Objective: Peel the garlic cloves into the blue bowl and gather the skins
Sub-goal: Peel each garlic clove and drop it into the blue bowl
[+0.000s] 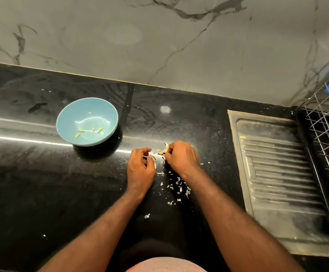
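Observation:
A light blue bowl (pixel 87 114) stands on the black counter at left, with several small peeled garlic cloves (pixel 89 131) in its bottom. To its right, both hands work over a small heap of unpeeled garlic cloves (pixel 160 153). My left hand (pixel 141 166) has its fingers curled, thumb and fingertip pinched near a clove; what it holds is hidden. The fingers of my right hand (pixel 180 157) are curled over the heap and pinch a clove at their tips. Pale garlic skins (pixel 179 188) lie scattered on the counter between my forearms.
A steel sink drainboard (pixel 277 173) is set into the black counter (pixel 42 183) at right. A wire dish rack (pixel 328 130) with a blue item stands at the far right. The marble wall (pixel 159 36) rises behind the counter. Stray skin bits dot the counter.

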